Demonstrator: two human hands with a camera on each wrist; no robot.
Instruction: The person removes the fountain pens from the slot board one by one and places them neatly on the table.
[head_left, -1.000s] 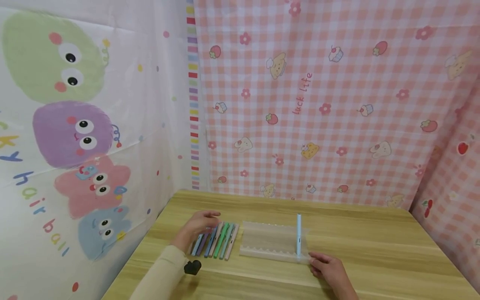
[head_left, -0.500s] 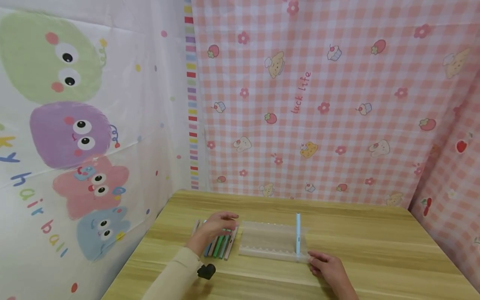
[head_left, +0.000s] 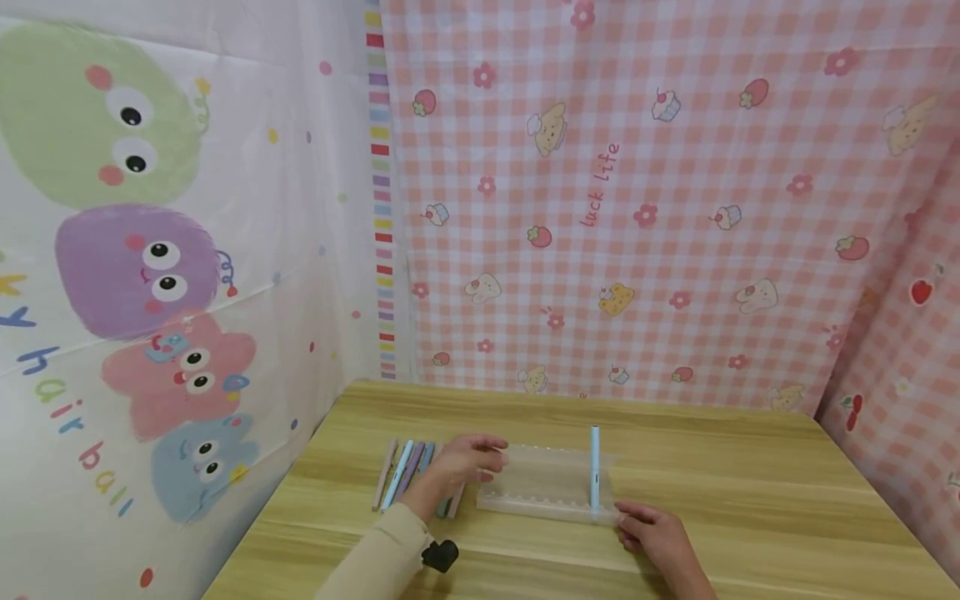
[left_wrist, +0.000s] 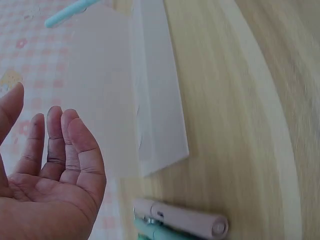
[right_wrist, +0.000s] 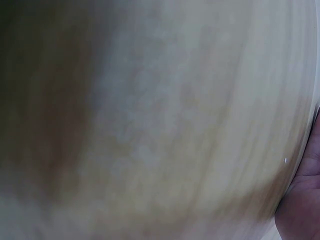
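Observation:
A clear plastic pen rack (head_left: 543,479) with notched edges lies on the table; its left end also shows as a pale folded sheet (left_wrist: 157,90) in the left wrist view. One light blue pen (head_left: 596,467) sits at its right end. My left hand (head_left: 461,467) is over the right part of the pen row, reaching the rack's left end; the left wrist view shows the palm (left_wrist: 60,185) holding nothing, fingers loosely bent. My right hand (head_left: 656,533) holds the rack's front right corner between thumb and fingers. The right wrist view shows only part of that palm (right_wrist: 302,200).
Several pens lie side by side at the left, among them a light blue pen (head_left: 397,475) and a purple pen (head_left: 412,468), some hidden under my left hand. The wooden table (head_left: 765,492) reaches back to a pink checked cloth (head_left: 645,250). A white printed cloth (head_left: 300,250) hangs at left.
My left hand has moved right across the pens to the rack's left end, uncovering the leftmost pens. The right hand, rack and upright-looking blue pen stay in place.

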